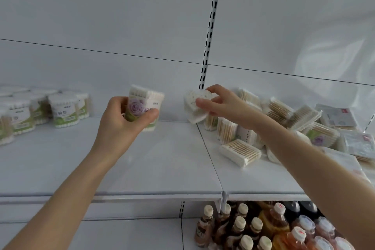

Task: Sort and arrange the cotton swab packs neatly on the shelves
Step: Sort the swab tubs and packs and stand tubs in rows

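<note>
Nearest, under the shelf's front edge at the right, capped drink bottles [255, 227] stand crowded on a lower level. Above them the white shelf [162, 168] carries the cotton swab packs. Close to its front on the right panel a flat rectangular swab pack [240, 152] lies on its side, at the near edge of a loose heap of swab packs [294, 122] that fills the right end. The left hand [123, 119] is closed around an upright rose-printed swab pack [145, 107], held just above the middle of the shelf. The right hand [219, 103] pinches a heart-shaped swab box [194, 105], tilted, by the slotted upright [211, 26]. At the far left end, round swab tubs [40, 111] stand in rows.
</note>
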The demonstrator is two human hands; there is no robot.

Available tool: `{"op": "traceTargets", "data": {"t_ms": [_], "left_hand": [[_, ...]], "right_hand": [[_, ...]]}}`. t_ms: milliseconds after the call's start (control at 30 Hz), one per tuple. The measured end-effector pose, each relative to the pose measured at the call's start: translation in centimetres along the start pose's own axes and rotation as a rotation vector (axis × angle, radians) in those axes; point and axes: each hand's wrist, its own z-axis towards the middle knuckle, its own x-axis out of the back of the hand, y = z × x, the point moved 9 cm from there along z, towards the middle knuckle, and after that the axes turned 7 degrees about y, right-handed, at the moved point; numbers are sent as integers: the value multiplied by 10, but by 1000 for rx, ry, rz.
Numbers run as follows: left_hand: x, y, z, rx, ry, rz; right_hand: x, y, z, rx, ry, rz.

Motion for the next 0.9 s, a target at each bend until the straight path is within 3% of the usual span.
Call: {"op": "traceTargets", "data": {"t_ms": [100, 267, 500, 633, 900], "left_hand": [[21, 2, -12, -9, 62, 4], [54, 4, -40, -6, 126, 12], [87, 1, -67, 26, 202, 4], [97, 0, -73, 24, 207, -16], [131, -5, -65, 28, 174, -65]], "right_hand": [[-28, 1, -12, -90, -96, 109], [-61, 9, -23, -39, -246, -268], [-61, 2, -29, -28, -256, -191], [-63, 9, -25, 11, -148, -240], [-82, -31, -11, 47, 33, 29]]}}
